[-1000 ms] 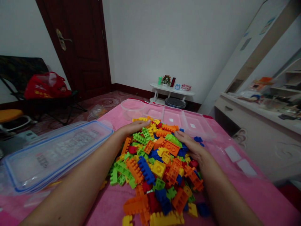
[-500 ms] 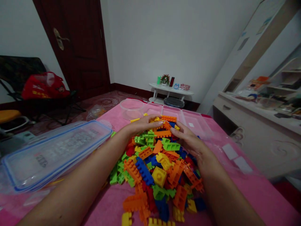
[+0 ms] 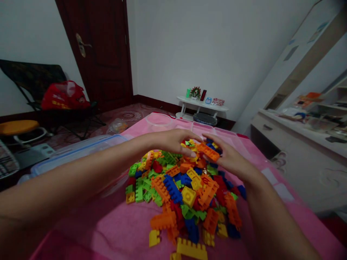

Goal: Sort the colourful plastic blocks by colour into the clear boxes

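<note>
A heap of plastic toy building bricks [image 3: 189, 196] in orange, green, yellow, blue and red lies on a pink cloth [image 3: 114, 224]. My left hand [image 3: 179, 141] arches over the far left part of the heap, thumb apart from the fingers and nothing plainly gripped. Across from it, my right hand [image 3: 229, 153] curves around the far right side with its fingers stretched out. A long orange brick [image 3: 208, 152] lies tilted against its thumb; whether it is gripped is unclear. The fingertips of both hands come close together behind the heap.
Clear boxes [image 3: 202, 127] stand behind the heap beside a round clear tub [image 3: 159, 120]. A blue-edged plastic lid [image 3: 78, 148] lies left, partly behind my left forearm. White cards [image 3: 283, 191] are at right, near a cabinet [image 3: 287, 141].
Both hands have shifted slightly, and bricks at the far part of the heap have moved. A long orange brick now lies tilted by my right thumb. The view has turned a little left.
</note>
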The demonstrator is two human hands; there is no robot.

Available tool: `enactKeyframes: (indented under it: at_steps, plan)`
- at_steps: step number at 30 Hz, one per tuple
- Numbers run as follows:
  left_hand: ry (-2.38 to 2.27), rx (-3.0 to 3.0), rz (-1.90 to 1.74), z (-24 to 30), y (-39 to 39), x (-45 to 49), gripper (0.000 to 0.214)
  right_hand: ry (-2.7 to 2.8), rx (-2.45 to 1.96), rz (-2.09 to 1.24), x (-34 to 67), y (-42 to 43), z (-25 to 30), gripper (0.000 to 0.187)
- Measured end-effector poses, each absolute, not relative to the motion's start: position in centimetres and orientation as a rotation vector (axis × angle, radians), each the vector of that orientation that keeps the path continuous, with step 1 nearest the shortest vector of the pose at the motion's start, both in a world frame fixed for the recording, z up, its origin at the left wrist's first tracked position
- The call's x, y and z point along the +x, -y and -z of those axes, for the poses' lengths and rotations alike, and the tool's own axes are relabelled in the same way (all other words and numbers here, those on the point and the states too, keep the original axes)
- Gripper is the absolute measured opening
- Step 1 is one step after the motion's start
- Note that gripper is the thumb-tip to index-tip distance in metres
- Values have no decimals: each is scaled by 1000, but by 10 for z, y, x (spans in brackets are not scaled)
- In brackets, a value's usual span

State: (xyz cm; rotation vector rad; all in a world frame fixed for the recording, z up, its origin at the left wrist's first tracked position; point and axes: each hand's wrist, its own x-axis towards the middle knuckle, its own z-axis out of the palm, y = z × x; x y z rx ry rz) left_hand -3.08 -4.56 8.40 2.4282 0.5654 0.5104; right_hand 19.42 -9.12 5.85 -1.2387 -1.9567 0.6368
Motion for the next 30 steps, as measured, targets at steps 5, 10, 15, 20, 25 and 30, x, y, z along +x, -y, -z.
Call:
enactKeyframes:
  at_steps: [5, 10, 15, 20, 25, 30]
  plan:
    - [-737, 2599, -421, -68, 72, -78, 75, 2173, -1273, -639, 200, 99, -52, 65]
    - [-861, 2692, -298, -40, 118, -121, 98, 2201, -1490, -449, 233, 151, -45, 67]
    - [-987, 2705, -262, -2, 144, -126, 106, 2148, -1616, -360, 249, 210, 8, 99]
    - [-1020, 2670, -315, 13, 128, -100, 109, 2134, -1662, -178, 229, 209, 51, 108]
    - [-926, 2680, -472, 10, 110, -71, 114, 2029, -1639, -207, 208, 181, 47, 105]
    - [-926, 2608, -533, 1, 96, -53, 118, 1845, -1502, -330, 207, 152, 46, 87]
